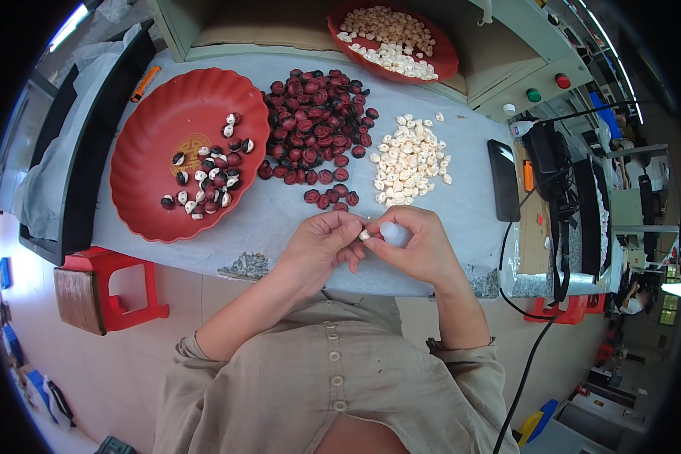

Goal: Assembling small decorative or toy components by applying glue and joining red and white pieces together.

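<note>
A pale table (446,204) fills the middle of the frame, and the person's two forearms come up to it from the lower edge. On the left part of the table lies a big red plate (159,113), and in its lower right area sits a small group of half-peeled seeds (208,185), dark and white together. At the top of the frame, a little right of centre, a second red plate (448,54) stands partly on a raised ledge and carries white peeled kernels. In the centre of the table is a wide heap of dark red seeds (315,125), and just right of it a smaller heap of white kernels (408,160). A black phone (502,180) lies flat at the right edge of the table, with a black cable running down from there.

Near the lower edge of the table both hands meet. The left hand (321,244) is curled, its fingertips pinched on a small pale seed (365,234) between the two hands. The right hand (420,246) is closed around a small light blue tool (395,233), whose tip touches the seed
</note>
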Demonstrator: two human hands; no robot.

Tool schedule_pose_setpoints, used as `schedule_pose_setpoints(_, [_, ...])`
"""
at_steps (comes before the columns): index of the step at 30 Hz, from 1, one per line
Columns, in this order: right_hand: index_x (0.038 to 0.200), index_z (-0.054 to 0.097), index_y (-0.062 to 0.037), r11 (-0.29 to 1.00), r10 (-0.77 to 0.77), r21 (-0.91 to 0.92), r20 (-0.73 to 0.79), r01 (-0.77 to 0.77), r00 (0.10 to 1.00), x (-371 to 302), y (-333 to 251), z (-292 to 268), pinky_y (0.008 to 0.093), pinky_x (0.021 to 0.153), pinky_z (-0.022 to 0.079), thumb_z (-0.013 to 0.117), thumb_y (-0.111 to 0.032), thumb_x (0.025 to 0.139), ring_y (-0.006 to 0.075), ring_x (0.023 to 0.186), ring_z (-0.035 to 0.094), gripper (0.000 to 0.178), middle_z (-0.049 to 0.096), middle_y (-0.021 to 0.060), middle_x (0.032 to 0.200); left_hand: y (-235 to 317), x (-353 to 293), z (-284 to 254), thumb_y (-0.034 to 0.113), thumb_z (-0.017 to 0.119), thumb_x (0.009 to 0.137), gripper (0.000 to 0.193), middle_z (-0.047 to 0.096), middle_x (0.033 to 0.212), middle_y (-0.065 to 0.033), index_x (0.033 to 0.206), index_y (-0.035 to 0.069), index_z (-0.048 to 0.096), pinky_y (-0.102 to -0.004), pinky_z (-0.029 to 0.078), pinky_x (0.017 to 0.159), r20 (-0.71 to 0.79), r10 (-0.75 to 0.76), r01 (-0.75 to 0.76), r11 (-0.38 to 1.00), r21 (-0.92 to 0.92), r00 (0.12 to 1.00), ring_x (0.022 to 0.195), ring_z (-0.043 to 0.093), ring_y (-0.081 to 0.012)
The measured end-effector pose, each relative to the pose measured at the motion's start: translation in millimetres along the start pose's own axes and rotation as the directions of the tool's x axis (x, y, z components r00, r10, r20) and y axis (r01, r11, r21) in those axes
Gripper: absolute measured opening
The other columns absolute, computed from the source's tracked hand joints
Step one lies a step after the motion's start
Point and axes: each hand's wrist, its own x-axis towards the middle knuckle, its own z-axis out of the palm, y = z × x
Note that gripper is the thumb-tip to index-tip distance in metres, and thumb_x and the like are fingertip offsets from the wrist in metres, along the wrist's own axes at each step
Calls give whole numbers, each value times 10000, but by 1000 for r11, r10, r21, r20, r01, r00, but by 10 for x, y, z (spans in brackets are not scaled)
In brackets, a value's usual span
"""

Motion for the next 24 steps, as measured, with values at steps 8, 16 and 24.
schedule_pose_setpoints(8, [719, 576, 13, 998, -40, -58, -10, 40, 999, 14, -12, -18, 262, 544, 444, 658, -89, 635, 157, 598, 570, 156, 584, 105, 648, 5, -4, 17, 175, 499, 836, 196, 581, 809, -75, 865, -11, 556, -230, 452, 485, -24, 9, -8, 1000, 26, 1000, 600, 522, -105])
schedule_pose_setpoints(16, [709, 573, 10, 999, 27, -37, -1, -27, 1000, -3, 14, 13, 225, 576, 429, 662, -73, 641, 90, 635, 539, 139, 591, 65, 678, -49, 7, 4, 152, 511, 831, 147, 573, 808, -76, 828, 4, 518, -235, 448, 490, -33, 44, -44, 999, 4, 998, 599, 521, -112])
schedule_pose_setpoints(24, [737, 572, 17, 986, 57, 157, 28, -61, 998, 2, 42, 10, 209, 590, 439, 665, -71, 665, 56, 657, 519, 148, 587, 32, 699, -31, 0, -10, 169, 502, 839, 159, 545, 732, -60, 820, 11, 514, -238, 435, 473, -38, -1, 0, 1000, -18, 999, 595, 524, -114])
